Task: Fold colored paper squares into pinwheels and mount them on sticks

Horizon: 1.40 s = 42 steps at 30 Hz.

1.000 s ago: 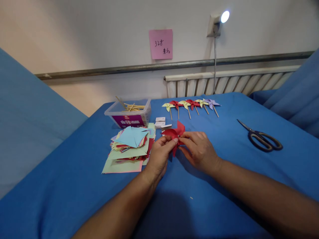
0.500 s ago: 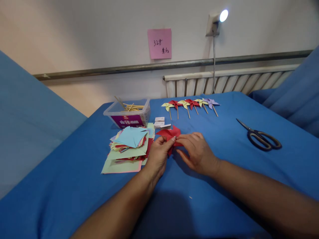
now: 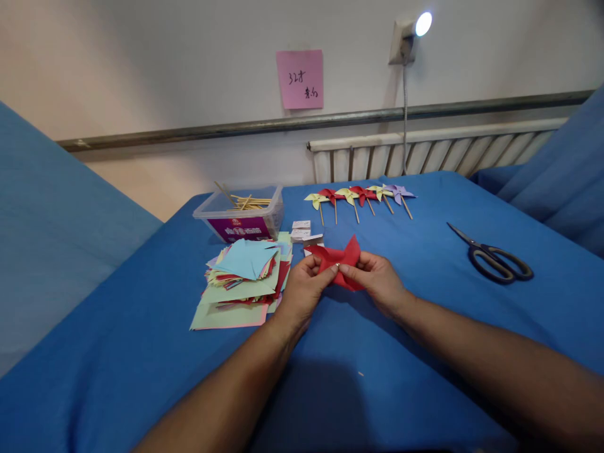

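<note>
A blue cloth covers the worktop (image 3: 141,352), and more blue fabric rises at both sides of the view. Behind it stands a pale wall with a metal rail (image 3: 236,129) running across, a white radiator (image 3: 425,154) under the rail, a pink note (image 3: 299,79) stuck above it, and a small lit lamp (image 3: 415,31) plugged in high on the right with its cord hanging down.

Both hands meet over the middle of the worktop. The left hand (image 3: 302,296) and the right hand (image 3: 377,283) pinch one red paper pinwheel head (image 3: 340,263) between thumbs and fingertips, the fingers closed on its centre and the folded points spreading up and out — it is held just above the cloth, near the far edge of the hands.

Just left of the hands lies one loose stack of coloured paper squares (image 3: 243,280), light blue on top. Beyond it sits one clear plastic box (image 3: 240,214) with wooden sticks inside. A few small white packets (image 3: 304,233) lie between the box and the red paper. At the far edge, six finished pinwheels (image 3: 361,198) on sticks lie in a row — three yellow, two red, one purple. One pair of black-handled scissors (image 3: 493,258) lies well apart on the right. Nothing stands between the hands and these things.
</note>
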Motion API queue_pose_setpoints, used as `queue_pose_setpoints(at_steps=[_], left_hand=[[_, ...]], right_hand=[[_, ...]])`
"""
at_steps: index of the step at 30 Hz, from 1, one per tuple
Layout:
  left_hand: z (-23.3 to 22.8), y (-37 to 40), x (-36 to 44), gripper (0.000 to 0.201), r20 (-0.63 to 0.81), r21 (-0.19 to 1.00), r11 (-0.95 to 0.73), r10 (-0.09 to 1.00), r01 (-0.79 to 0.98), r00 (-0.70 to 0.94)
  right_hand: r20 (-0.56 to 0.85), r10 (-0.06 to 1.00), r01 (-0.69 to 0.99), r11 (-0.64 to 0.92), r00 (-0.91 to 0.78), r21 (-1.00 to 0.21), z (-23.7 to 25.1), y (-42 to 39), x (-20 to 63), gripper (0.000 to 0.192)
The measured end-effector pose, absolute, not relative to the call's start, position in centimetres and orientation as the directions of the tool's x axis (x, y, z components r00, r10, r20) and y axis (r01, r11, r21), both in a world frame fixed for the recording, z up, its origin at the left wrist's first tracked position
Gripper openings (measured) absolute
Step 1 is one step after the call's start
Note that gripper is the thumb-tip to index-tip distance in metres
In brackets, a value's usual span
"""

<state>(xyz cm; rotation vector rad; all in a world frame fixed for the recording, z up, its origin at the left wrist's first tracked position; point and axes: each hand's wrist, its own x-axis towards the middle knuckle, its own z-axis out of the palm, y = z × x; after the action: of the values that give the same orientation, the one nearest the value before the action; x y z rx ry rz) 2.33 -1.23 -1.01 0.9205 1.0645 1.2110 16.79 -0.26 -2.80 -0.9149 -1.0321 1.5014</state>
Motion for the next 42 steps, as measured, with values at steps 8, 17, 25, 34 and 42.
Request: queue_pose_setpoints(at_steps=[8,17,25,34,42], left_hand=[[-2.3,-0.5,2.8,0.035,0.108,0.993,-0.094,0.969,0.070,-0.222],[-1.9,-0.9,2.7,0.007,0.326,0.871,-0.252,0.939,0.422,-0.112],[-1.6,-0.9,2.6,0.021,0.180,0.955,-0.149,0.978,0.255,-0.102],[-1.4,-0.7,1.9,0.025,0.056,0.997,-0.054,0.997,0.056,-0.046],[-2.0,-0.5,2.1,0.025,-0.090,0.990,0.075,0.989,-0.123,-0.114]], right_hand=[[0.102,0.994,-0.121,0.106,0.035,-0.987,-4.2,0.1,16.2,0.026],[0.472,0.882,0.424,0.426,0.004,-0.799,-3.9,-0.3,16.6,0.017],[0.607,0.747,0.505,0.647,-0.271,-0.571,-3.0,-1.2,16.9,0.022],[0.587,0.731,0.538,0.668,-0.347,-0.514,-2.5,-2.0,17.1,0.034],[0.600,0.750,0.448,0.653,-0.277,-0.610,-2.9,-1.7,17.2,0.032]])
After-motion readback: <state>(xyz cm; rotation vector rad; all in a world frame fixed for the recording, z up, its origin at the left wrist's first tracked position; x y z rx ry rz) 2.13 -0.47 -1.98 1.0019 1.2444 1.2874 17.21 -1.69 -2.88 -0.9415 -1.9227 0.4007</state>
